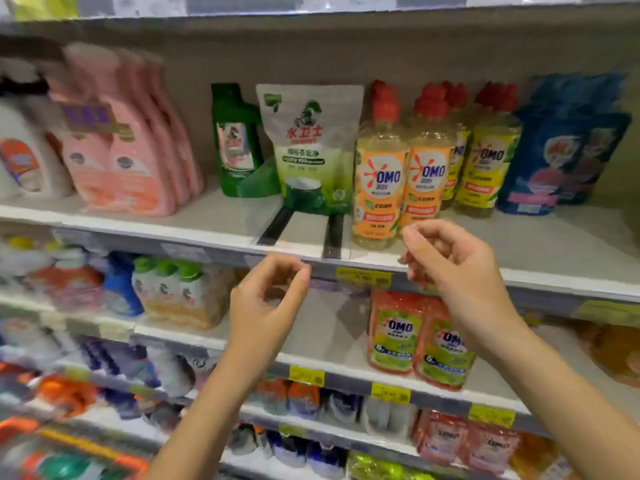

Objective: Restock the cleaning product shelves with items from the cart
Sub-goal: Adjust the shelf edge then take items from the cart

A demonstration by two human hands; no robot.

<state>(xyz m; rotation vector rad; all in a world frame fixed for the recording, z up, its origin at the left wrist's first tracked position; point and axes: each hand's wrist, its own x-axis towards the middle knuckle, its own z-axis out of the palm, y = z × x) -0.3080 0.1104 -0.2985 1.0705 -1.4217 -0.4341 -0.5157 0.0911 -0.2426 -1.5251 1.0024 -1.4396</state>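
Nearest the camera, the left hand (270, 299) and the right hand (453, 271) hover in front of the shelves, and neither carries a product. On both, the fingers are loosely curled with thumb and forefinger close together. They seem to hold nothing, though the blur could hide something thin. Just past them runs the upper shelf (540, 247), bare along its front, with two black pusher rails (277, 225) showing. Farther back on those rails a white-and-green refill pouch (308, 147) stands upright, with a green bottle (235, 140) on its left and orange OMO bottles (381, 188) just beside it on the right. The cart is out of view. I judge the restocking partly done: there is room in front of the pouch, and the shelf below (322, 334) has a bare stretch, so more stock from the cart is probably still needed.
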